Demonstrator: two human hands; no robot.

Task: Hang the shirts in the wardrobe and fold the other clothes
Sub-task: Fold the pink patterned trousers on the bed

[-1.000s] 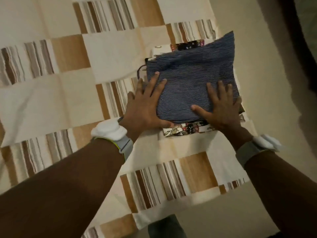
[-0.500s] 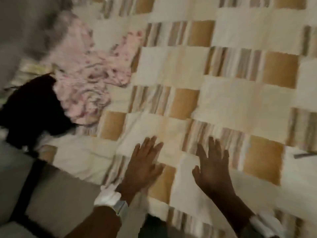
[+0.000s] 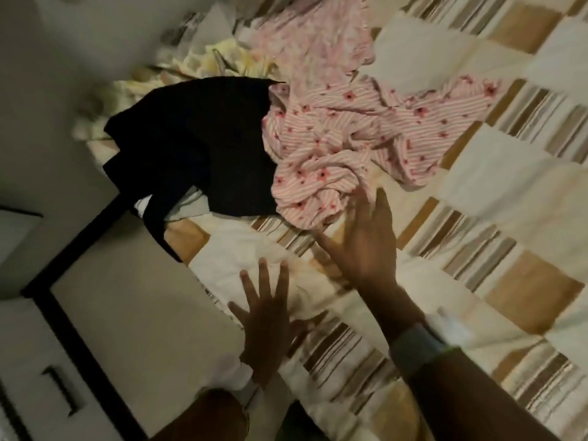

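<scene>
At the far left, a pale cabinet [image 3: 95, 329] with a dark frame and a dark handle [image 3: 60, 389] is seen beside the bed [image 3: 509, 173], cut off by the picture's edge. The left hand [image 3: 265, 326] is held with its fingers spread and straight, so its grip is apart and nothing is clasped; it lies over the near edge of the checked bedcover [image 3: 477, 192], though whether the cloth is touched cannot be told. Up and left of this hand, a black garment [image 3: 197, 148] is heaped at the bed's corner, one strip trailing over the edge toward the cabinet. Behind it, pale yellow cloth [image 3: 206, 62] is glimpsed, too blurred to be named. Just right of the black garment, and partly overlapped by it, a crumpled pink striped garment [image 3: 334, 154] with small red flowers is spread across the cover. The right hand [image 3: 366, 246] is stretched forward with fingers apart, its grip holding nothing; its fingertips are close to the pink garment's near fold, blurred by motion, so contact cannot be judged. A grey band [image 3: 413, 348] is worn at the right wrist.
</scene>
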